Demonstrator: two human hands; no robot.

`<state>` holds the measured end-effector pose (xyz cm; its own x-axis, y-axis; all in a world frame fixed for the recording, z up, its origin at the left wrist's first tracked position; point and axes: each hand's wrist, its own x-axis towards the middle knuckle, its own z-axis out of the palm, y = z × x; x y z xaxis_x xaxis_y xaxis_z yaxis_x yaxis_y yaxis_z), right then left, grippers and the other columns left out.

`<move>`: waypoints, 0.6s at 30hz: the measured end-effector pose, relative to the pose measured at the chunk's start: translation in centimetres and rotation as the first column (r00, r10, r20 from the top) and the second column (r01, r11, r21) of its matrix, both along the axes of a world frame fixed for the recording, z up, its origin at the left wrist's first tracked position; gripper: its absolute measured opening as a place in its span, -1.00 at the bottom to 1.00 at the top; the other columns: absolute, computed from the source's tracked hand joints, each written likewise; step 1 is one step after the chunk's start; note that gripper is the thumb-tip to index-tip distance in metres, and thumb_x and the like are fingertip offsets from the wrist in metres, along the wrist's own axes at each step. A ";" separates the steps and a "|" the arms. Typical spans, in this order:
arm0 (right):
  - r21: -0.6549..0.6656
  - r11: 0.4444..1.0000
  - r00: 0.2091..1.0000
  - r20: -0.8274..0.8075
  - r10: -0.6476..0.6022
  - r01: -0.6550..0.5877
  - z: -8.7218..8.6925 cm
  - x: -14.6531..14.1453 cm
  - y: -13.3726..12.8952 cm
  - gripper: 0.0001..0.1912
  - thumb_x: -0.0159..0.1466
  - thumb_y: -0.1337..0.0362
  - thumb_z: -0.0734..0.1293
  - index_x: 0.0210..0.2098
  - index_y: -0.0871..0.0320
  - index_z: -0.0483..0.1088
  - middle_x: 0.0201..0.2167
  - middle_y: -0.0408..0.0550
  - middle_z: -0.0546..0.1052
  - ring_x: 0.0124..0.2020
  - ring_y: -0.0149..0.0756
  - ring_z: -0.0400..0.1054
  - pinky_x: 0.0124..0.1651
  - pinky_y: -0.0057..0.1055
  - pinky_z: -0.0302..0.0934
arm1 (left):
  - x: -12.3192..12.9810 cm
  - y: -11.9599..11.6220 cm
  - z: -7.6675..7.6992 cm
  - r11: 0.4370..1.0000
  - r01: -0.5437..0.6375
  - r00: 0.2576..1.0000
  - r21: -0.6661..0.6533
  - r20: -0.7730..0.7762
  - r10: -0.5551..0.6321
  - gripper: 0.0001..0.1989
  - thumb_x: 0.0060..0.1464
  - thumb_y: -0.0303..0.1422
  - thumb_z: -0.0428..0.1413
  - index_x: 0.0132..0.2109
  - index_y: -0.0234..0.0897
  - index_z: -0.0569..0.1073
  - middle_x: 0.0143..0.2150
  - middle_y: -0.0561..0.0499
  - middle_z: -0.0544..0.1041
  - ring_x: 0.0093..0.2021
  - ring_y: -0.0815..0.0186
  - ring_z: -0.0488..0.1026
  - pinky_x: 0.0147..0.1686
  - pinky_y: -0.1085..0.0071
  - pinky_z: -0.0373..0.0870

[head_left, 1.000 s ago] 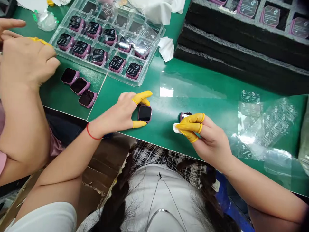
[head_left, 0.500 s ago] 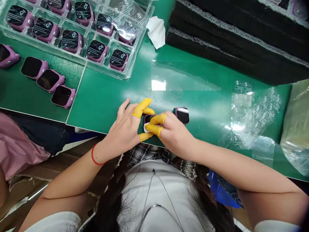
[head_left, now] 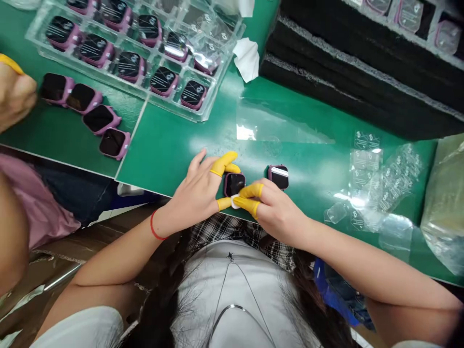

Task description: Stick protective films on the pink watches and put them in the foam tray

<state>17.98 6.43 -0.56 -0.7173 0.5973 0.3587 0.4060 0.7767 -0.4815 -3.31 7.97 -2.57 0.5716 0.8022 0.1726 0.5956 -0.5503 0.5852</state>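
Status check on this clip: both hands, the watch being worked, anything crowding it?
Left hand pinches the watch flat on the mat. Right hand presses a white wipe at its near edge. Second watch sits just right, apart.

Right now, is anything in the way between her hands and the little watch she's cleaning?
No. The left hand already grips the watch, and the right hand presses a small white wipe against its near edge. Only that wipe sits between the right fingers and the watch.

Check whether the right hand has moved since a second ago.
Yes. The right hand left the second watch and crossed leftward to the watch the left hand steadies, pressing a white wipe there.
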 end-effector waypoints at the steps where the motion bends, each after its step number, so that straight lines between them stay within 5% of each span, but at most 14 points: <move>1: -0.026 1.000 1.000 0.003 -0.016 0.016 0.6 0.7 -0.6 -0.77 0.33 0.48 0.20 -0.12 0.17 0.43 -0.27 0.01 0.49 -0.24 -0.29 0.34 -0.21 -0.32 0.36 | 0.6 0.1 0.2 1.000 0.002 1.000 -0.010 -0.002 -0.002 -0.30 0.18 -0.23 0.16 0.33 -0.25 -0.01 0.11 -0.13 0.47 0.17 0.11 0.33 0.34 -0.10 -0.11; 5: -0.034 0.981 0.981 -0.003 -0.193 0.193 2.7 3.3 -2.2 -0.59 0.20 0.54 0.29 -0.04 0.00 0.44 -0.31 -0.05 0.51 -0.31 -0.22 0.41 -0.32 -0.29 0.34 | 2.9 2.1 1.7 0.995 0.101 0.989 -0.006 -0.111 -0.101 -0.59 0.18 -0.30 0.15 0.14 -0.24 0.27 0.24 -0.12 0.37 0.27 0.13 0.25 0.37 -0.01 -0.11; 7: 0.008 0.976 0.976 0.014 -0.219 0.219 3.2 4.1 -2.5 -0.55 0.18 0.54 0.29 -0.02 -0.01 0.44 -0.31 -0.01 0.49 -0.33 -0.18 0.41 -0.36 -0.27 0.32 | 2.2 3.2 2.9 0.993 0.121 0.975 0.005 -0.191 -0.118 -0.58 0.17 -0.31 0.16 0.14 -0.27 0.29 0.25 -0.14 0.36 0.29 0.14 0.21 0.39 0.02 -0.12; 10: 0.006 0.978 0.977 0.039 -0.210 0.210 3.0 4.6 -2.6 -0.59 0.21 0.53 0.26 -0.02 0.04 0.44 -0.28 0.01 0.47 -0.31 -0.19 0.41 -0.39 -0.30 0.30 | -2.2 3.5 4.7 0.989 -0.115 0.977 0.096 -0.167 0.130 -0.45 0.16 -0.20 0.16 0.21 -0.28 0.22 0.17 -0.16 0.39 0.21 0.09 0.28 0.29 0.06 0.10; 11: -0.001 0.978 0.977 0.039 -0.208 0.208 2.9 4.5 -2.6 -0.61 0.22 0.53 0.25 -0.03 0.06 0.44 -0.28 0.01 0.46 -0.31 -0.21 0.40 -0.39 -0.31 0.31 | -4.3 3.2 5.0 0.948 -0.283 0.942 0.144 -0.142 0.303 -0.50 0.19 -0.20 0.12 0.20 -0.27 0.23 0.17 -0.16 0.38 0.18 0.07 0.30 0.23 0.05 0.17; 14: 0.009 0.978 0.978 0.019 -0.209 0.209 2.2 4.1 -2.5 -0.68 0.26 0.53 0.24 -0.07 0.12 0.43 -0.28 0.01 0.44 -0.30 -0.26 0.39 -0.35 -0.34 0.33 | -10.1 1.9 4.1 0.662 -0.714 0.653 0.227 -0.125 0.747 -0.52 0.18 -0.17 0.11 0.15 -0.32 0.26 0.15 -0.26 0.33 0.16 -0.06 0.27 0.15 -0.10 0.20; 16: 0.012 0.980 0.980 0.000 -0.198 0.198 1.9 3.7 -2.3 -0.68 0.25 0.55 0.26 -0.06 0.13 0.42 -0.27 0.00 0.44 -0.29 -0.28 0.38 -0.31 -0.36 0.33 | -12.4 1.3 2.7 0.571 -0.786 0.540 0.237 -0.189 0.820 -0.50 0.08 -0.16 0.18 0.07 -0.37 0.30 0.07 -0.30 0.38 0.08 -0.10 0.32 0.08 -0.16 0.24; 18: 0.000 0.982 0.982 -0.025 -0.188 0.188 1.9 3.2 -2.0 -0.65 0.23 0.58 0.27 -0.06 0.12 0.42 -0.27 -0.02 0.45 -0.28 -0.31 0.38 -0.30 -0.38 0.33 | -13.0 1.0 1.5 0.558 -0.796 0.517 0.236 -0.215 0.829 -0.56 0.06 -0.19 0.19 0.00 -0.36 0.34 0.03 -0.30 0.41 0.00 -0.07 0.37 0.04 -0.14 0.30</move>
